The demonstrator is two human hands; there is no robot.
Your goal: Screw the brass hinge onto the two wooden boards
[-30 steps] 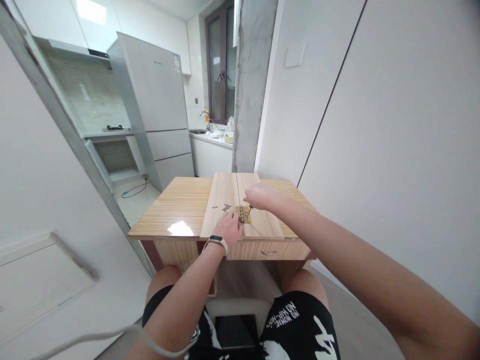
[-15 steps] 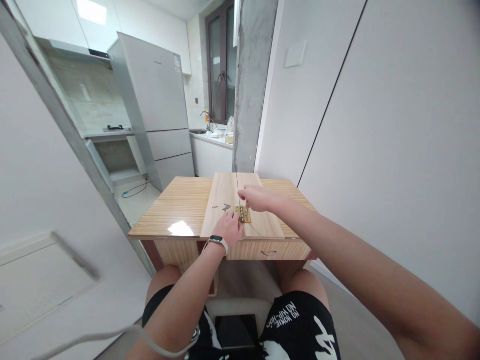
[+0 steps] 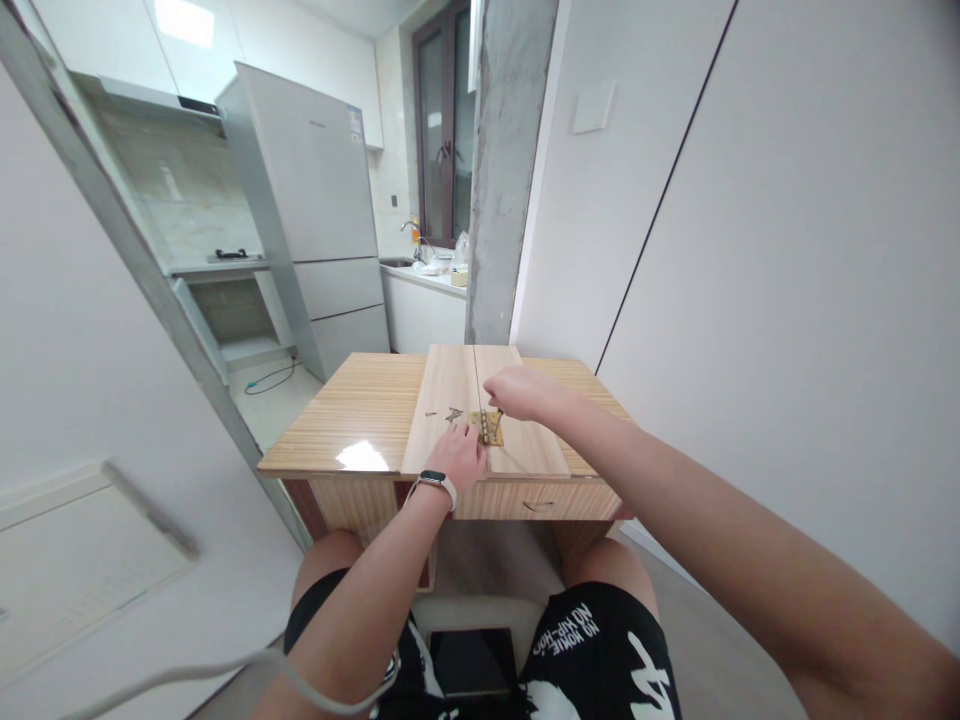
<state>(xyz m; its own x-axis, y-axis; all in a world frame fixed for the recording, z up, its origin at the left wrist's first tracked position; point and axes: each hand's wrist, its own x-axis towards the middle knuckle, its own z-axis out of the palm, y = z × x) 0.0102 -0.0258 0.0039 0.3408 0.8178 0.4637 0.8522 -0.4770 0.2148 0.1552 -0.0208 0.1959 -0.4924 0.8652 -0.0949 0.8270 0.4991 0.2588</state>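
Note:
Two pale wooden boards [image 3: 442, 385] lie side by side across a striped wooden desk [image 3: 330, 420]. A brass hinge [image 3: 493, 430] sits over the seam between them. My left hand [image 3: 459, 452], with a watch on its wrist, rests on the boards with its fingertips at the hinge's left leaf. Above the hinge's right leaf, my right hand [image 3: 514, 392] is closed around a small thin dark tool whose tip points down at the leaf; most of the tool is hidden by the fingers. Several loose screws [image 3: 454, 413] lie left of the hinge.
The desk has a drawer [image 3: 537, 502] at its front, above my knees. A white wall panel [image 3: 750, 300] stands to the right. Beyond the desk are a grey fridge [image 3: 322, 190] and a sink counter [image 3: 427, 300]. A pale cable [image 3: 247, 662] crosses at the lower left.
My right hand has shifted slightly to the right and its grip has turned a little. More of the hinge's right leaf shows. My left hand stays in place.

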